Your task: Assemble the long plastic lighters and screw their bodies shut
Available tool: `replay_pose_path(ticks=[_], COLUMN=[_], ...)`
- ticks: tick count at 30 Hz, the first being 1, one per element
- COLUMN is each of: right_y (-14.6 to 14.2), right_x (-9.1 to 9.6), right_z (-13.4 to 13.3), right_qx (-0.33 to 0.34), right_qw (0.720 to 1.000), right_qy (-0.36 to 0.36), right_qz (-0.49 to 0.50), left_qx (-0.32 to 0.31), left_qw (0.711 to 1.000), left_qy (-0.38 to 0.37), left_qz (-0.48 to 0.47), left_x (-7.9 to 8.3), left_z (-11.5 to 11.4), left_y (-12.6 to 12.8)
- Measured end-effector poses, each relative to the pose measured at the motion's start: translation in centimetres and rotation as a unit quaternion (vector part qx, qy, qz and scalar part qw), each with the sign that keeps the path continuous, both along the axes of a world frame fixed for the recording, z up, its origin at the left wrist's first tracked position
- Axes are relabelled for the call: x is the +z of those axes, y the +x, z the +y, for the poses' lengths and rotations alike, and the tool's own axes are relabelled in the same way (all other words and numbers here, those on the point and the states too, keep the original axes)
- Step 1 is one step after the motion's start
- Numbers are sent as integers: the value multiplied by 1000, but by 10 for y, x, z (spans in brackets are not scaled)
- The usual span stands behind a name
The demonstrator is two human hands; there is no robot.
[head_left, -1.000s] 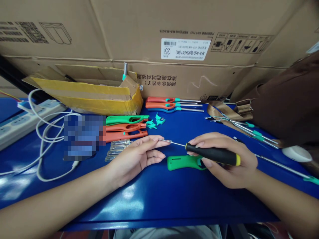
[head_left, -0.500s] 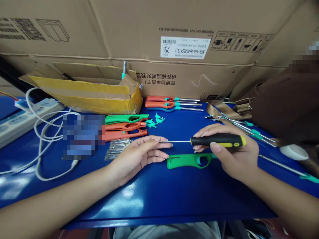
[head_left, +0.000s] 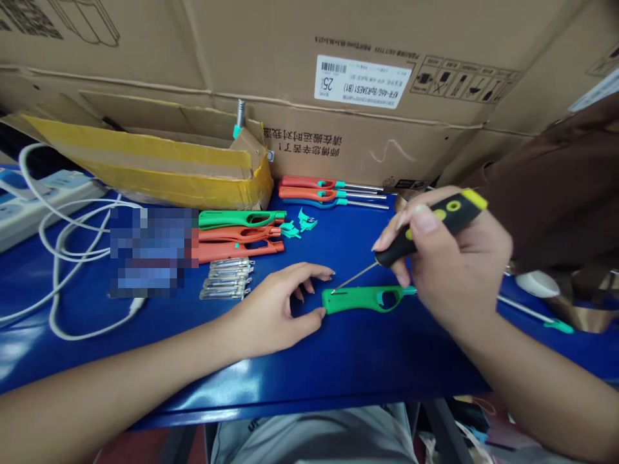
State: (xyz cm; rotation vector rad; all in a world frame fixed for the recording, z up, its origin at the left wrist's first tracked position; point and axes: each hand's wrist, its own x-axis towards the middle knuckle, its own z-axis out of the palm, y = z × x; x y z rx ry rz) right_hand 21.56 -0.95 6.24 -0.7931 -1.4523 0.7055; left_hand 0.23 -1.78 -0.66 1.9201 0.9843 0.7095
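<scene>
Right hand (head_left: 457,267) holds slim screwdriver (head_left: 457,216) over plastic lighter (head_left: 356,300).

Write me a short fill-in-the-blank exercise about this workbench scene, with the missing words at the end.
1. The right hand grips a black and ____ screwdriver.
2. The lighter nearest the left hand is ____.
3. The tabletop is ____.
4. The white label on the large carton appears upside ____.

Missing words: yellow; green; blue; down.
</scene>
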Motion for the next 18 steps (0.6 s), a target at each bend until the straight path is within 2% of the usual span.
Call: replay_pose_path(ticks=[3, 6, 12, 18], right_y=[-5, -4, -2, 0], right_x=[-19, -28, -29, -28], right_z=[-2, -1, 1, -1], right_qx=[-26, -15, 16, 8], right_qw=[999, 998, 999, 998], right_qy=[19, 34, 20, 18], right_qz=[-17, -44, -38, -63], left_qx=[-42, -64, -73, -84], left_qw=[997, 993, 991, 990], left_qy=[58, 84, 89, 97], left_qz=[38, 56, 63, 63], left_x=[-3, -6, -9, -8], left_z=[0, 2, 4, 4], left_y=[-1, -1, 0, -1])
